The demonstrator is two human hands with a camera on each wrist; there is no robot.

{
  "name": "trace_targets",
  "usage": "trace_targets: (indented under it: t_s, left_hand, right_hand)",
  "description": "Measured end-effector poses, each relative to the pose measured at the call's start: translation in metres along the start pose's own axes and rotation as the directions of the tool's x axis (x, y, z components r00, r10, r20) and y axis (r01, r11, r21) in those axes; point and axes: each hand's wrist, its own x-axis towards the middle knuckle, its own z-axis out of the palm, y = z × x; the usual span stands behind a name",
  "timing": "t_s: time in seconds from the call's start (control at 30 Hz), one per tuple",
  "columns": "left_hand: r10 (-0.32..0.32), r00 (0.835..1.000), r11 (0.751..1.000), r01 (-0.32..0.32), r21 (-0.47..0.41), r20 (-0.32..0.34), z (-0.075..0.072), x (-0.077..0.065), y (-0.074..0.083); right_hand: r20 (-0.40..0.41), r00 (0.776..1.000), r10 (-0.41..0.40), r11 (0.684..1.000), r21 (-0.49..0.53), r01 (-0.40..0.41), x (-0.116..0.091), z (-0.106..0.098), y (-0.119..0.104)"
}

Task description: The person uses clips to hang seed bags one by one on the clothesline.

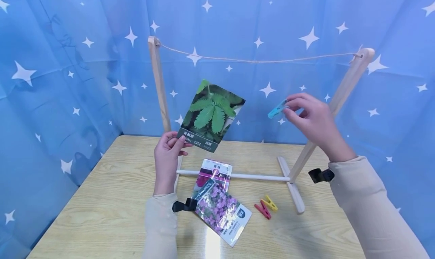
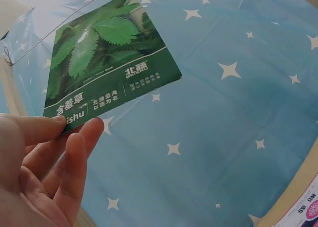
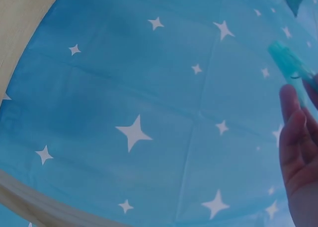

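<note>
My left hand pinches the lower left corner of a green seed packet with a fern-like leaf printed on it. The packet is tilted and held up in the air, below a thin string. In the left wrist view the thumb lies on the front of the packet and the fingers are behind it. My right hand pinches a light blue clothespin between thumb and fingers, to the right of the packet and also below the string. The clothespin shows at the right edge of the right wrist view.
The string runs between two wooden posts of a stand with a white crossbar. On the wooden table lie a purple-flower seed packet, a pink-and-white packet partly under it, a red clothespin and a yellow clothespin.
</note>
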Motion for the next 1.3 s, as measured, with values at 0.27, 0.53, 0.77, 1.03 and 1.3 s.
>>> trace_targets:
  t_s: [0.27,0.53,0.77,1.03,1.3]
  left_hand:
    - [0.022,1.000,1.000,-0.022,-0.015,0.019,0.009,0.003,0.003]
    - [-0.004,0.999,0.999,0.006,-0.044,0.032,0.013,0.004,0.005]
    - [0.011,1.000,0.999,-0.010,-0.051,0.023,0.011,0.002,0.008]
    - [0.056,0.998,0.995,-0.055,-0.083,0.003,0.008,0.004,0.012]
    - [0.069,0.997,0.985,-0.073,-0.159,-0.028,0.003,0.005,0.013]
  right_hand:
    - [0.004,1.000,-0.002,1.000,-0.020,0.002,0.006,-0.004,-0.005]
    - [-0.012,0.999,-0.048,0.999,-0.025,0.048,0.016,-0.004,-0.012]
    - [0.000,0.998,-0.070,0.997,-0.033,0.070,0.027,-0.003,-0.021]
    - [-0.002,0.995,-0.105,0.994,-0.029,0.105,0.038,-0.004,-0.035]
    - [0.008,0.995,-0.104,0.994,-0.022,0.104,0.049,-0.006,-0.045]
